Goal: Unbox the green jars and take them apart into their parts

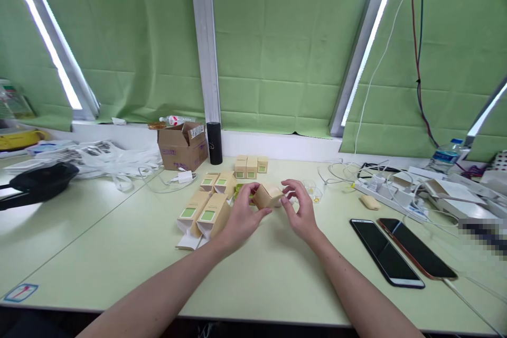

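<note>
My left hand [246, 215] grips a small tan cardboard box [266, 198] from its left side, thumb below and fingers behind. At the box's right edge, my right hand [299, 208] has thumb and forefinger curved against its flap, the other fingers apart. Left of my hands lie tan boxes with green label squares; the two larger ones [214, 215] have white flaps hanging open toward me. Two smaller boxes [225, 184] are just behind them. Partly hidden behind my left hand is a green item [238, 190]. Small clear round containers [315, 193] sit beyond my right hand.
Several small tan boxes [251, 167] stand farther back. A brown carton [182, 148] and a black cylinder [214, 143] are by the wall. Two phones [388, 253] lie at right, near a power strip [390, 200] with tangled cables. White bags [114, 161] and a black pouch [49, 182] are left.
</note>
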{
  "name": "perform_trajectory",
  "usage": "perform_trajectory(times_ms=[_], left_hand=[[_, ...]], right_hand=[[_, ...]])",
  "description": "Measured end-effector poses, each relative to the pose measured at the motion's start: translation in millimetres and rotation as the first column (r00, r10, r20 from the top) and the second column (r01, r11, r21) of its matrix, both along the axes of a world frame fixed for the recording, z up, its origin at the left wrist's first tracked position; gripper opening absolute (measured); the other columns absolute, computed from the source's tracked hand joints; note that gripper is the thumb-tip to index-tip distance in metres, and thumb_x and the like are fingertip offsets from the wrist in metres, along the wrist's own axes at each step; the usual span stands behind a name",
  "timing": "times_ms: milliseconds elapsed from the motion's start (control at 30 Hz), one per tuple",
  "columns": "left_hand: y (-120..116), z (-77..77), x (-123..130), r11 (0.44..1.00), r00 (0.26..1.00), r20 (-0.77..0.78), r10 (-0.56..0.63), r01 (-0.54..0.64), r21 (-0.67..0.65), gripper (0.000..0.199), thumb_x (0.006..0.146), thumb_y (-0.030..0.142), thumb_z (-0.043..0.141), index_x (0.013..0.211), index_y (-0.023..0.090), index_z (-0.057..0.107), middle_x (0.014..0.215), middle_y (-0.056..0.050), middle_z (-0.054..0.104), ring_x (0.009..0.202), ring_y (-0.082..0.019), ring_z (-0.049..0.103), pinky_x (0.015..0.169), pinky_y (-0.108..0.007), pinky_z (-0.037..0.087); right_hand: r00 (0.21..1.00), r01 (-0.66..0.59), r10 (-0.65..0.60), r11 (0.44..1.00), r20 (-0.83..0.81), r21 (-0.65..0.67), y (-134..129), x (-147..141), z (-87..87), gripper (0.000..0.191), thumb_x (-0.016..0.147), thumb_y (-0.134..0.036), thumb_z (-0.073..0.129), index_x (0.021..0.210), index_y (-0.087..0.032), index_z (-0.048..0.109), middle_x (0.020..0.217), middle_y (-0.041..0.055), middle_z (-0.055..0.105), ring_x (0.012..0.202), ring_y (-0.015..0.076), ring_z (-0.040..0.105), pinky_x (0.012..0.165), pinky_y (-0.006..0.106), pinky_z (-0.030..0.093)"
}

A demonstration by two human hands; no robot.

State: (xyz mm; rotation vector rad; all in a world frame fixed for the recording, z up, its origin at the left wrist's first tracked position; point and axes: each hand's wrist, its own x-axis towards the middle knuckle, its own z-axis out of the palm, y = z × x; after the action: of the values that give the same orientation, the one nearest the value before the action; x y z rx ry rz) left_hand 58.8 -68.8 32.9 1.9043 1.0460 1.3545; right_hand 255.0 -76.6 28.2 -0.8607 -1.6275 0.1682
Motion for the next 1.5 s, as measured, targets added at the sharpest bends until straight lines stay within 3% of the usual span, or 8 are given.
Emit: perform_trajectory(times_ms=[67, 200, 333, 433, 667, 867, 1133, 1500], left_hand=[[-3, 1.8, -2, 0.965, 0.991, -0.116, 0.073, -0.041, 0.257, 0.049, 0.084, 0.020, 0.077, 0.126, 0.024, 0.052, 0.127, -0.011, 0.060, 0.120, -0.028, 0.058, 0.102, -0.048, 0.052], [-4, 6.0, -7, 0.748, 0.932, -0.244, 0.269, -0.042, 0.663, 0.043, 0.089, 0.008, 0.065, 0.126, 0.024, 0.050, 0.119, -0.011, 0.059, 0.115, -0.029, 0.058, 0.096, -0.049, 0.054], [-4, 9.0, -10, 0.545, 0.883, -0.249, 0.398, -0.010, 0.838, 0.044, 0.090, 0.002, 0.060, 0.126, 0.025, 0.049, 0.113, -0.010, 0.058, 0.105, -0.025, 0.058, 0.090, -0.044, 0.055], [-4, 9.2, -10, 0.492, 0.858, -0.249, 0.449, -0.005, 0.871, 0.047, 0.089, 0.001, 0.059, 0.127, 0.027, 0.048, 0.112, -0.009, 0.057, 0.104, -0.024, 0.058, 0.090, -0.043, 0.055], [-2, 5.6, -11, 0.472, 0.846, -0.247, 0.472, -0.006, 0.881, 0.046, 0.088, -0.001, 0.060, 0.124, 0.025, 0.050, 0.111, -0.009, 0.057, 0.104, -0.024, 0.057, 0.091, -0.042, 0.056], [0, 1.0, -11, 0.565, 0.850, -0.309, 0.426, 0.016, 0.825, 0.046, 0.090, 0.001, 0.057, 0.128, 0.025, 0.050, 0.115, -0.010, 0.057, 0.107, -0.025, 0.058, 0.091, -0.045, 0.056], [2, -0.4, -10, 0.618, 0.816, -0.394, 0.422, 0.059, 0.784, 0.042, 0.090, 0.001, 0.053, 0.126, 0.022, 0.050, 0.116, -0.012, 0.056, 0.109, -0.028, 0.058, 0.091, -0.047, 0.057], [0, 0.1, -9, 0.767, 0.737, -0.580, 0.347, 0.133, 0.628, 0.049, 0.083, 0.002, 0.057, 0.126, 0.022, 0.047, 0.126, -0.014, 0.058, 0.116, -0.032, 0.058, 0.093, -0.049, 0.057]], right_hand=[[1.000, -0.006, 0.006, 1.000, 0.017, 0.008, -4, -4, 2.2, 0.028, 0.099, -0.031, 0.054, 0.126, -0.023, 0.058, 0.119, 0.0110, 0.064, 0.095, 0.0224, 0.065, 0.077, 0.038, 0.057], [0.998, -0.012, 0.006, 0.997, 0.069, 0.078, -12, -9, 4.9, 0.033, 0.100, -0.031, 0.053, 0.132, -0.024, 0.055, 0.120, 0.0124, 0.066, 0.098, 0.0250, 0.065, 0.079, 0.041, 0.058], [0.992, -0.019, -0.005, 0.984, 0.130, 0.177, -15, -11, 4.3, 0.042, 0.099, -0.025, 0.053, 0.141, -0.024, 0.048, 0.127, 0.0147, 0.066, 0.110, 0.0290, 0.066, 0.085, 0.046, 0.060], [0.987, -0.021, -0.015, 0.974, 0.160, 0.224, -15, -10, 2.8, 0.049, 0.098, -0.022, 0.052, 0.146, -0.025, 0.044, 0.132, 0.0152, 0.065, 0.116, 0.0305, 0.066, 0.093, 0.050, 0.060], [0.973, 0.021, -0.076, 0.970, 0.217, 0.244, -14, -8, 0.6, 0.052, 0.098, -0.021, 0.052, 0.148, -0.025, 0.040, 0.131, 0.0155, 0.066, 0.114, 0.0306, 0.069, 0.092, 0.051, 0.061], [0.967, 0.031, -0.081, 0.978, 0.243, 0.204, -11, -8, -2.0, 0.051, 0.099, -0.020, 0.050, 0.148, -0.024, 0.039, 0.132, 0.0161, 0.065, 0.111, 0.0293, 0.070, 0.089, 0.049, 0.062], [0.957, 0.022, -0.054, 0.993, 0.284, 0.113, -9, -8, -4.2, 0.056, 0.098, -0.018, 0.047, 0.152, -0.023, 0.034, 0.134, 0.0165, 0.061, 0.111, 0.0278, 0.069, 0.091, 0.048, 0.062], [0.947, 0.091, -0.057, 0.991, 0.317, -0.094, -11, -13, -4.0, 0.063, 0.087, -0.014, 0.051, 0.147, -0.022, 0.032, 0.115, 0.0103, 0.066, 0.087, 0.0231, 0.070, 0.078, 0.040, 0.059]])
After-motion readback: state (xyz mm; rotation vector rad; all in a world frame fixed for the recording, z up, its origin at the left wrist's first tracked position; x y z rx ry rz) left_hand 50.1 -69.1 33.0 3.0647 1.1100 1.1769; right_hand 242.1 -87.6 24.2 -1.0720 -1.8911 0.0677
